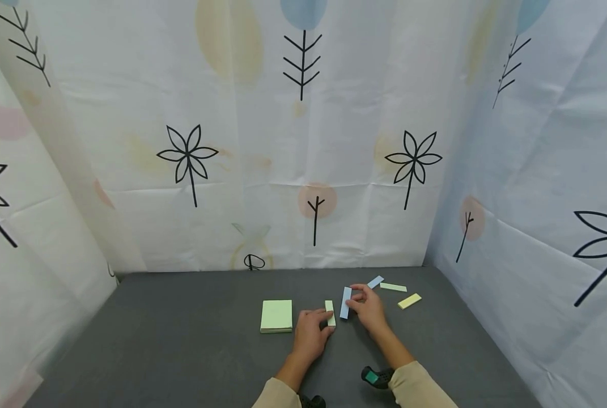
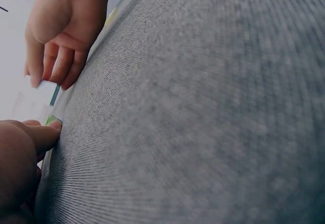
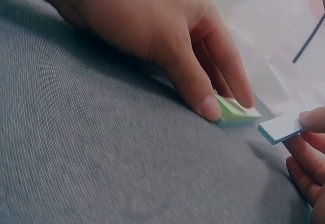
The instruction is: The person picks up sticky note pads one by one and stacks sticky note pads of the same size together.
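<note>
My left hand (image 1: 310, 335) grips a narrow pale green pad of sticky notes (image 1: 330, 313) between thumb and fingers, low on the table. In the right wrist view that green pad (image 3: 236, 110) shows a bluish layer beneath it. Close by on its right, my right hand (image 1: 368, 309) pinches a narrow light blue sticky-note pad (image 1: 346, 303) by its side. The blue pad (image 3: 283, 127) is held off the table, a small gap from the green one. In the left wrist view, the right hand (image 2: 68, 26) has its fingertips on the blue pad's edge.
A square pale green sticky-note pad (image 1: 276, 316) lies left of my left hand. Beyond my right hand lie another blue strip (image 1: 376, 281), a pale green strip (image 1: 393, 287) and a yellow strip (image 1: 409, 301). Patterned white curtains (image 1: 334, 141) surround the dark grey table (image 1: 181, 340).
</note>
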### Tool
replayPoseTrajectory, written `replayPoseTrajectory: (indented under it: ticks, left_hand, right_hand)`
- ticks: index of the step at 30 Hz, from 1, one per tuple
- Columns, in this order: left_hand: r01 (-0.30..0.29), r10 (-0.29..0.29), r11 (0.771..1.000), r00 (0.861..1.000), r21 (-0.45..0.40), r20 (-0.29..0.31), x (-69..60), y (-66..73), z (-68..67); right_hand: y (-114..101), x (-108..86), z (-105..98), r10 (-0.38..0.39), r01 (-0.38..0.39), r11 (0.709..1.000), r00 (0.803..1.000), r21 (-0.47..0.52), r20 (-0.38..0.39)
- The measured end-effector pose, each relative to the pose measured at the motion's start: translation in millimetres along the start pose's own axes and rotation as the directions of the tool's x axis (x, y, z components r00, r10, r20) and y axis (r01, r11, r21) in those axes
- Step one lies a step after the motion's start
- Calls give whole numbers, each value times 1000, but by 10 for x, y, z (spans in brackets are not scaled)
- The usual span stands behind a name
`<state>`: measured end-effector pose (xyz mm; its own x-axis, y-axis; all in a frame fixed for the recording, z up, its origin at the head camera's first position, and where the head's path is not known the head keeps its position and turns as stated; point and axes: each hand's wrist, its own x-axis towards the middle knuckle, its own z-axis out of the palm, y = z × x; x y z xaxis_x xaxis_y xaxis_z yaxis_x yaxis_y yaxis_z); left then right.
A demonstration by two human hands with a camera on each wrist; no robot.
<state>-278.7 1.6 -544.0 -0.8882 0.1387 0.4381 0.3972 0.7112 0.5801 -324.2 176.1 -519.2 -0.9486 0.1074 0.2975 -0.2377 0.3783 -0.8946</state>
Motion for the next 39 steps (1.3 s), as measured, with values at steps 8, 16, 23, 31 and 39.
replayPoseTrajectory:
  ticks: [8, 16, 23, 31, 39]
  left_hand:
    - [8, -8, 1000, 1000, -4, -6, 7, 0, 8]
    - [27, -28, 999, 1000, -24, -12, 16, 9, 25]
    - [18, -18, 1000, 1000, -17, -20, 11, -7, 27]
    - [31, -32, 999, 999, -29, -26, -6, -4, 17]
    - [33, -34, 999, 999, -36, -33, -10, -6, 15]
  right_hand:
    - [-84, -47, 86, 12, -23, 986, 998, 163, 69]
    - [-155, -9, 55, 122, -145, 967, 986, 211, 118]
    - [-169, 21, 122, 179, -199, 958, 977, 206, 112]
    - [-142, 13, 192, 147, -164, 976, 981, 142, 127]
    - [-81, 45, 227, 52, -51, 999, 991, -7, 125]
